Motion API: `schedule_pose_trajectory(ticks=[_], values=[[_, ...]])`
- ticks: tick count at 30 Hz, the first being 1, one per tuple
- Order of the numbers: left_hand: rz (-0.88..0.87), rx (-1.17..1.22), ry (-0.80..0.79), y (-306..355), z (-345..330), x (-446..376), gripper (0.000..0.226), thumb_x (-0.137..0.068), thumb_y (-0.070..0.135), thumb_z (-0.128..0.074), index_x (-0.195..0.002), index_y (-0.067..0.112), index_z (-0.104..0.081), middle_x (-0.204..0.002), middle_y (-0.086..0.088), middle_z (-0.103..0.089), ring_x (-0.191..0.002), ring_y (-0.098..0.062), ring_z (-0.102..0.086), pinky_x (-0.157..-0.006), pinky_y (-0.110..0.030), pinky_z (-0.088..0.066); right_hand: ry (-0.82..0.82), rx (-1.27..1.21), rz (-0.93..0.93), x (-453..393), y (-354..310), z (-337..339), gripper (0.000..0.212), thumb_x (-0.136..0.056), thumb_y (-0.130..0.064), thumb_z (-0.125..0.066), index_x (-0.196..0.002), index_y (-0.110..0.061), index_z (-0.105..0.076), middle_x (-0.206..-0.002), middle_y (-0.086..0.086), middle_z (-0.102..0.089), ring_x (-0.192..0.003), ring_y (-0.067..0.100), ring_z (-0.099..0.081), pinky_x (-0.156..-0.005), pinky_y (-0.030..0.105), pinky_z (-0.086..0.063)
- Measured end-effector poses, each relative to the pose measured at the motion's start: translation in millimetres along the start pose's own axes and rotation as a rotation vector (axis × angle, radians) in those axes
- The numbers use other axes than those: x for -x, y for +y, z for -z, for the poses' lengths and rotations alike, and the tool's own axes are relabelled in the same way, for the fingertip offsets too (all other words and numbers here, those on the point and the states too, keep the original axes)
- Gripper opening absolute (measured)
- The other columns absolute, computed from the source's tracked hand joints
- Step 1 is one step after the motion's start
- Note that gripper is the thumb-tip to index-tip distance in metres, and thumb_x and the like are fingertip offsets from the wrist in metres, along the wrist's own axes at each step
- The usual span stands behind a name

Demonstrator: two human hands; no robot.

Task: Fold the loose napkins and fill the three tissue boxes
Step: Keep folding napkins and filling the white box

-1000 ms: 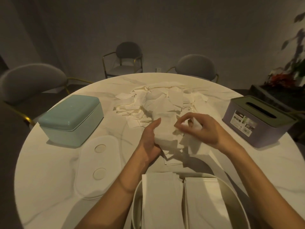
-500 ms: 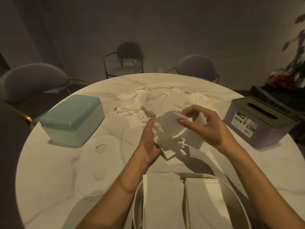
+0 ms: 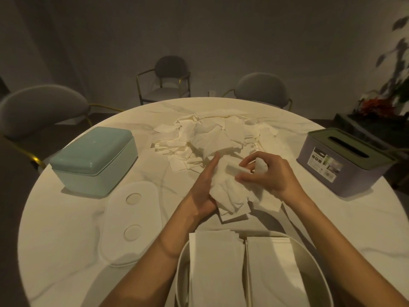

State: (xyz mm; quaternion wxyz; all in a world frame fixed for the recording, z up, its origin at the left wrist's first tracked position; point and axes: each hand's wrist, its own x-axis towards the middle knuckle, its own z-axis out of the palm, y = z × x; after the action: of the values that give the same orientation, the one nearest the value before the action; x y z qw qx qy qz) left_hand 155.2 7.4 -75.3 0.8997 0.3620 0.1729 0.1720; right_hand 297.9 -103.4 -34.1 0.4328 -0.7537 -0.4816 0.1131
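A heap of loose white napkins (image 3: 212,138) lies in the middle of the round table. My left hand (image 3: 204,187) holds a bunch of napkins (image 3: 232,193) just above the table, its fingers stretched along the bunch's left side. My right hand (image 3: 269,173) pinches a folded napkin edge (image 3: 240,170) on top of that bunch. An open white box (image 3: 181,269) at the near edge holds two stacks of folded napkins (image 3: 214,269). A teal box (image 3: 95,158) with its lid on sits at the left. At the right stands a purple box (image 3: 345,165) with a slotted green lid.
A white oval lid (image 3: 130,222) with two round dimples lies flat left of the open box. Three grey chairs (image 3: 263,89) stand around the far side of the table (image 3: 66,251). A plant (image 3: 389,91) is at the far right.
My right hand lifted a napkin open above the bunch, then brought it down and folded it over onto the bunch. My left hand stayed in place holding the bunch.
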Motion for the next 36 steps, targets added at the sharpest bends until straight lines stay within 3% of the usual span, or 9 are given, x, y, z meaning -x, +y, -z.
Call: schedule_pose_trajectory(ticks=[2,5,11,17,20,23,28,33,36], values=[[0.027,-0.070,0.005,1.4,-1.5,3.1,0.046,-0.106,0.044,-0.048,-0.125,0.012,-0.075,-0.128,-0.014,-0.071,-0.117,-0.028,-0.069,-0.099,-0.041,-0.057,-0.029,0.008,-0.009,-0.9,1.2,2.9,0.031,-0.068,-0.038,-0.093,-0.092,-0.029,-0.076,-0.096,-0.014,-0.072,-0.091,-0.011,-0.060,-0.067,0.007,-0.042],[0.026,-0.124,0.006,1.8,1.7,4.3,0.040,-0.103,0.026,-0.058,-0.137,0.006,-0.064,-0.131,-0.019,-0.068,-0.122,-0.034,-0.066,-0.098,-0.043,-0.057,-0.118,-0.105,-0.116,-2.6,-3.3,10.8,0.025,-0.078,-0.044,-0.083,-0.097,-0.030,-0.076,-0.094,-0.024,-0.067,-0.084,-0.018,-0.058,-0.066,0.006,-0.040],[0.038,-0.199,-0.014,-0.9,7.6,0.9,0.030,-0.100,0.018,-0.061,-0.128,0.011,-0.066,-0.117,-0.015,-0.072,-0.107,-0.029,-0.070,-0.093,-0.041,-0.058,-0.111,-0.125,-0.201,-6.6,-1.0,14.5,0.011,-0.087,-0.036,-0.078,-0.095,-0.029,-0.079,-0.094,-0.022,-0.065,-0.085,0.001,-0.055,-0.068,0.020,-0.044],[0.017,-0.034,-0.002,4.0,2.6,2.7,0.049,-0.101,0.048,-0.057,-0.129,0.010,-0.070,-0.121,-0.018,-0.071,-0.109,-0.033,-0.069,-0.096,-0.045,-0.057,0.009,-0.062,0.129,1.7,-14.9,20.3,0.013,-0.094,-0.033,-0.069,-0.105,-0.038,-0.074,-0.097,-0.032,-0.067,-0.096,-0.012,-0.059,-0.078,0.018,-0.050],[-0.016,0.038,0.058,5.3,10.7,-6.2,0.068,-0.092,0.064,-0.064,-0.138,0.013,-0.065,-0.131,-0.022,-0.065,-0.118,-0.038,-0.064,-0.100,-0.049,-0.053,-0.115,-0.369,0.106,6.8,-27.5,26.0,0.019,-0.089,-0.036,-0.069,-0.107,-0.039,-0.074,-0.097,-0.028,-0.070,-0.091,-0.004,-0.065,-0.073,0.016,-0.055],[0.029,0.081,0.119,6.1,11.1,-8.3,0.073,-0.093,0.073,-0.055,-0.133,0.013,-0.069,-0.126,-0.020,-0.069,-0.109,-0.038,-0.068,-0.093,-0.050,-0.055,-0.040,-0.212,0.178,5.1,-27.9,20.5,0.016,-0.087,-0.038,-0.074,-0.099,-0.048,-0.073,-0.101,-0.033,-0.067,-0.097,-0.002,-0.064,-0.082,0.021,-0.052],[0.027,0.053,0.139,7.0,16.3,-8.4,0.077,-0.092,0.075,-0.051,-0.119,0.007,-0.073,-0.102,-0.018,-0.074,-0.088,-0.032,-0.073,-0.080,-0.041,-0.058,-0.343,-0.543,0.046,10.9,-36.5,25.4,0.020,-0.082,-0.036,-0.081,-0.099,-0.045,-0.075,-0.101,-0.016,-0.073,-0.091,0.007,-0.069,-0.073,0.023,-0.058],[0.036,-0.013,0.037,4.5,5.8,-2.1,0.064,-0.102,0.066,-0.039,-0.101,0.019,-0.084,-0.099,-0.011,-0.078,-0.086,-0.025,-0.077,-0.071,-0.035,-0.063,-0.252,-0.169,-0.039,1.7,-16.0,10.8,0.018,-0.090,-0.034,-0.073,-0.107,-0.033,-0.070,-0.090,-0.026,-0.070,-0.087,-0.019,-0.057,-0.078,0.014,-0.040],[0.036,-0.043,0.021,2.6,1.5,0.3,0.062,-0.102,0.065,-0.039,-0.113,0.021,-0.081,-0.119,-0.012,-0.074,-0.106,-0.028,-0.073,-0.093,-0.040,-0.058,-0.058,0.009,0.066,-4.1,-2.4,2.6,0.019,-0.092,-0.032,-0.072,-0.110,-0.027,-0.067,-0.095,-0.025,-0.065,-0.091,-0.023,-0.053,-0.078,0.003,-0.032]])
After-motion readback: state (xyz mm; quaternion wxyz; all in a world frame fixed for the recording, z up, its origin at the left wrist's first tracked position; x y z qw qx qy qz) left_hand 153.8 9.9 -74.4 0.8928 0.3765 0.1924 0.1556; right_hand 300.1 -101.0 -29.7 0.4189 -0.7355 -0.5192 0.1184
